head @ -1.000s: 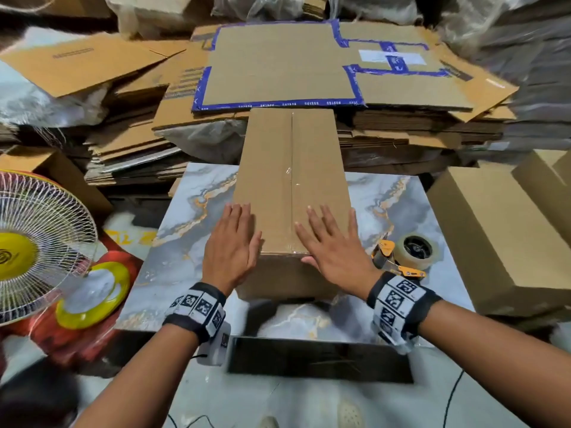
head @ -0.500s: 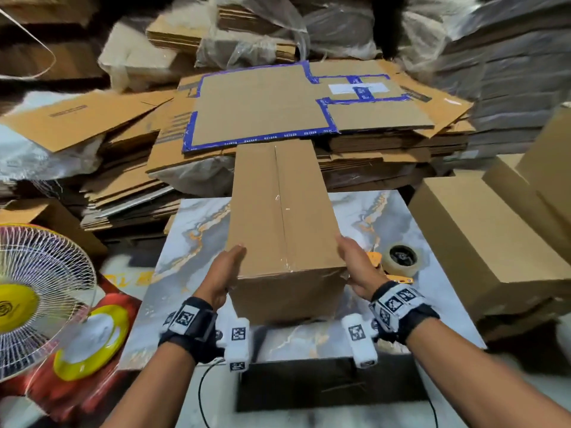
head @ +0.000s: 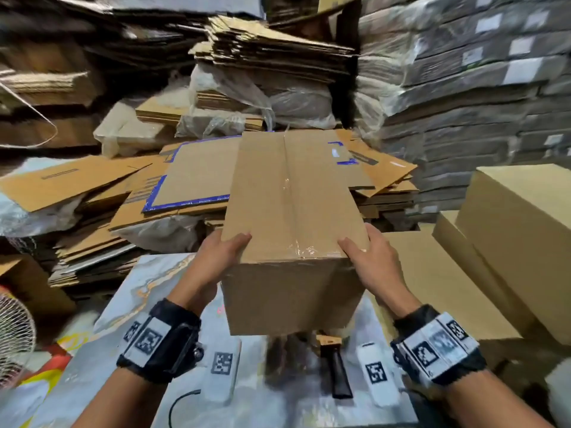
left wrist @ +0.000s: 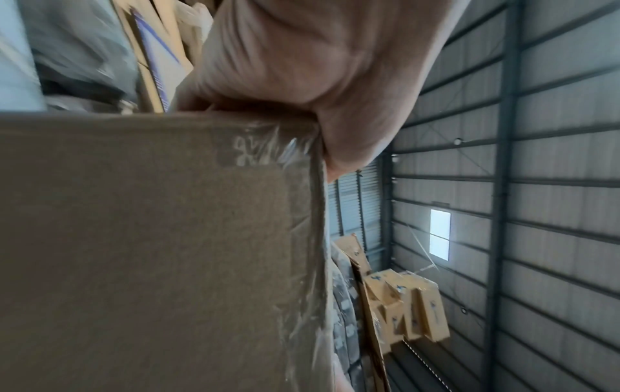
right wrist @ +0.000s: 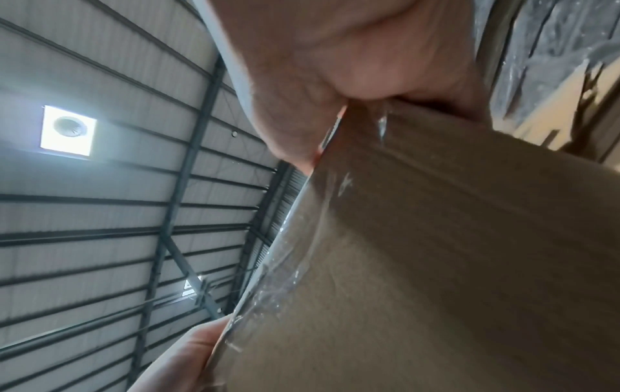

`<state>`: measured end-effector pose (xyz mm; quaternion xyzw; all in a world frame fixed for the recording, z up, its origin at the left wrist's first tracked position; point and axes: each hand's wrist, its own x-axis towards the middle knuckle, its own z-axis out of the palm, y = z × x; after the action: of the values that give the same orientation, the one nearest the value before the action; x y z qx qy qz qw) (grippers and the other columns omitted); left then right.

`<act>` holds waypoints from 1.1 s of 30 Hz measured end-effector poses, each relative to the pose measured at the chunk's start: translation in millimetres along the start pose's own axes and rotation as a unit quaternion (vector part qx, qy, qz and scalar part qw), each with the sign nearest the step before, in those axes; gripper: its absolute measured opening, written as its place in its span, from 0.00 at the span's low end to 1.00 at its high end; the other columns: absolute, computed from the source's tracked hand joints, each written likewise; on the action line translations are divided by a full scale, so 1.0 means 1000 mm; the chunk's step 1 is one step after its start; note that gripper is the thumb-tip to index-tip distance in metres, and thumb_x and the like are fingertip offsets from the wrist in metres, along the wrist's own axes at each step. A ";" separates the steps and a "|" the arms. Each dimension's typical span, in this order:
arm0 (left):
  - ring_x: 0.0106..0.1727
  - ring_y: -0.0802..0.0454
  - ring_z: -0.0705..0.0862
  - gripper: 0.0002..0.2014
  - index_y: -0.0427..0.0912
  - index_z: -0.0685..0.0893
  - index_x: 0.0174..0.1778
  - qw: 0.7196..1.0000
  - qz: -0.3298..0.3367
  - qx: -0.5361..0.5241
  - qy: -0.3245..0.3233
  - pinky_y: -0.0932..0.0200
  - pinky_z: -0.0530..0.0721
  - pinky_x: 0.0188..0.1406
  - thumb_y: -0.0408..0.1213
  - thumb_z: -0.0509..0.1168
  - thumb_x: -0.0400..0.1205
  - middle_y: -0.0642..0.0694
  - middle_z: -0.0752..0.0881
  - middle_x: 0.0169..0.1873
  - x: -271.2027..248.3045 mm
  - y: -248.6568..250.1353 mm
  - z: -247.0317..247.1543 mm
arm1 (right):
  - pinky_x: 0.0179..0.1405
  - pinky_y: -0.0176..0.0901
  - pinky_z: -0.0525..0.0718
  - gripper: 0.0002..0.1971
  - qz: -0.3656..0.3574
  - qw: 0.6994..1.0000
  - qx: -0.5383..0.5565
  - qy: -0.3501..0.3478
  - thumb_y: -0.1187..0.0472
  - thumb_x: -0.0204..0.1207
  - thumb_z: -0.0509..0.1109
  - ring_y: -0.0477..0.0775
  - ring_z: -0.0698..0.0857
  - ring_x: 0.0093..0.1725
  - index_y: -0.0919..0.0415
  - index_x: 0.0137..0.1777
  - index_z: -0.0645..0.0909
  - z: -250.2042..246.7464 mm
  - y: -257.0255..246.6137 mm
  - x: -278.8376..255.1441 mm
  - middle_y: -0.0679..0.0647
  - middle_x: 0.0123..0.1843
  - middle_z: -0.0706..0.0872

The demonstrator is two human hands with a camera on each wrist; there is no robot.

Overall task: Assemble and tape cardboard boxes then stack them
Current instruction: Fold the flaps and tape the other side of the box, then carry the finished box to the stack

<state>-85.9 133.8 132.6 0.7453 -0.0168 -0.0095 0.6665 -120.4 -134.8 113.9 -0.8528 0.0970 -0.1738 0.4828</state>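
Box (head: pixel 290 211) between hands: matt brown cardboard, glossy clear tape (head: pixel 304 251) along seam. Tabletop (head: pixel 129 304) below hands: glossy marbled finish. Wall (left wrist: pixel 553 185) beyond left hand: ribbed metal.

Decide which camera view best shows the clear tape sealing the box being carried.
The head view: the tape runs down the centre seam of the box gripped by the left hand and right hand. The wrist views catch only wrinkled tape ends on the near face.
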 end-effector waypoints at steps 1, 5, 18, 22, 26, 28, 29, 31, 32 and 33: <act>0.43 0.58 0.91 0.08 0.43 0.88 0.59 1.000 0.017 0.001 0.003 0.69 0.82 0.31 0.39 0.66 0.88 0.51 0.94 0.48 0.004 0.011 0.017 | 0.50 0.46 0.80 0.23 -0.010 1.000 0.020 -0.007 0.42 0.77 0.75 0.52 0.86 0.57 0.47 0.69 0.77 -0.019 0.003 0.007 0.45 0.58 0.87; 0.56 0.59 0.90 0.08 0.48 0.86 0.61 0.998 0.057 -0.008 0.011 0.61 0.85 0.52 0.39 0.68 0.87 0.53 0.93 0.55 0.027 0.043 0.072 | 0.64 0.53 0.85 0.47 -0.081 0.994 0.042 -0.059 0.32 0.58 0.83 0.47 0.84 0.64 0.42 0.76 0.69 -0.081 0.014 0.045 0.42 0.65 0.85; 0.64 0.51 0.88 0.20 0.46 0.82 0.72 0.985 0.168 -0.023 -0.012 0.48 0.85 0.67 0.51 0.67 0.86 0.51 0.90 0.62 0.141 0.114 0.147 | 0.78 0.35 0.65 0.59 -0.171 0.984 -0.048 0.007 0.47 0.58 0.89 0.40 0.67 0.76 0.51 0.88 0.62 -0.134 0.012 0.190 0.48 0.83 0.69; 0.60 0.61 0.88 0.21 0.49 0.79 0.74 0.976 0.217 -0.008 -0.029 0.57 0.88 0.62 0.48 0.68 0.85 0.57 0.88 0.61 0.170 0.134 0.161 | 0.83 0.49 0.69 0.58 -0.173 0.983 -0.043 0.047 0.45 0.57 0.88 0.50 0.68 0.82 0.52 0.87 0.64 -0.141 0.009 0.224 0.50 0.85 0.68; 0.79 0.71 0.67 0.50 0.62 0.57 0.87 0.944 0.297 0.137 -0.046 0.58 0.70 0.78 0.59 0.78 0.73 0.67 0.65 0.81 0.203 0.144 0.167 | 0.83 0.47 0.69 0.58 -0.177 0.981 -0.030 0.071 0.41 0.55 0.86 0.46 0.69 0.80 0.53 0.87 0.64 -0.146 0.010 0.257 0.48 0.84 0.70; 0.85 0.64 0.60 0.59 0.63 0.49 0.89 0.921 0.326 0.208 -0.051 0.55 0.65 0.82 0.62 0.81 0.69 0.65 0.58 0.85 0.226 0.149 0.172 | 0.82 0.48 0.71 0.59 -0.180 0.980 -0.030 0.082 0.37 0.52 0.82 0.45 0.70 0.79 0.52 0.86 0.65 -0.150 0.013 0.279 0.47 0.83 0.71; 0.85 0.61 0.62 0.58 0.61 0.52 0.89 0.907 0.342 0.244 -0.045 0.52 0.67 0.84 0.60 0.81 0.69 0.61 0.61 0.86 0.236 0.151 0.177 | 0.82 0.48 0.71 0.59 -0.180 0.980 -0.030 0.082 0.36 0.52 0.81 0.44 0.70 0.78 0.52 0.86 0.65 -0.152 0.014 0.291 0.47 0.83 0.71; 0.80 0.57 0.69 0.49 0.53 0.63 0.87 0.890 0.354 0.288 -0.019 0.48 0.71 0.82 0.52 0.81 0.72 0.55 0.70 0.80 0.259 0.150 0.189 | 0.82 0.48 0.71 0.58 -0.179 0.980 -0.031 0.075 0.40 0.54 0.84 0.43 0.70 0.78 0.53 0.86 0.65 -0.154 0.020 0.315 0.47 0.83 0.71; 0.78 0.58 0.70 0.46 0.50 0.66 0.86 0.887 0.353 0.296 -0.016 0.49 0.72 0.81 0.50 0.80 0.74 0.55 0.71 0.78 0.271 0.150 0.195 | 0.82 0.48 0.71 0.57 -0.176 0.981 -0.030 0.069 0.43 0.56 0.86 0.44 0.71 0.77 0.53 0.86 0.65 -0.155 0.023 0.329 0.47 0.83 0.71; 0.78 0.59 0.70 0.44 0.49 0.66 0.86 0.886 0.354 0.300 -0.017 0.50 0.72 0.81 0.49 0.79 0.75 0.56 0.71 0.78 0.285 0.150 0.202 | 0.82 0.49 0.72 0.56 -0.174 0.982 -0.033 0.066 0.46 0.58 0.88 0.45 0.71 0.78 0.54 0.86 0.65 -0.155 0.027 0.344 0.47 0.82 0.71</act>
<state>189.2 -93.7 261.6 0.8538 -0.2934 0.2198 0.3698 136.3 -385.9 234.4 -0.8587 -0.0158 -0.3074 0.4098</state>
